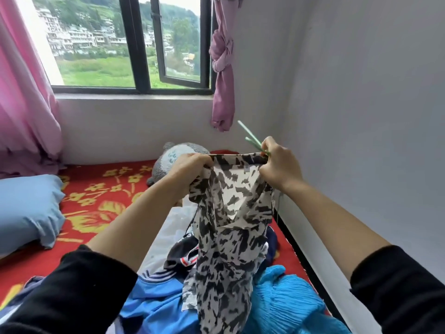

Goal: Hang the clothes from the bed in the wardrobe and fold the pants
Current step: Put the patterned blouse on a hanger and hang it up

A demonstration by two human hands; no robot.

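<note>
A black-and-white patterned garment (228, 227) hangs in front of me above the bed. My left hand (190, 167) grips the left side of its neckline. My right hand (277, 165) pinches the right side of the neckline together with a pale green hanger (250, 136), whose end sticks up behind the fingers. The rest of the hanger is hidden by the cloth. Below the garment lies a pile of clothes: a blue jacket (156, 300), a turquoise pleated piece (286, 302) and a dark piece with white trim (185, 251).
The bed has a red floral cover (96, 203). A light blue pillow (26, 210) lies at the left and a grey plush toy (168, 162) at the head. A white wall runs close on the right. Pink curtains flank the window behind.
</note>
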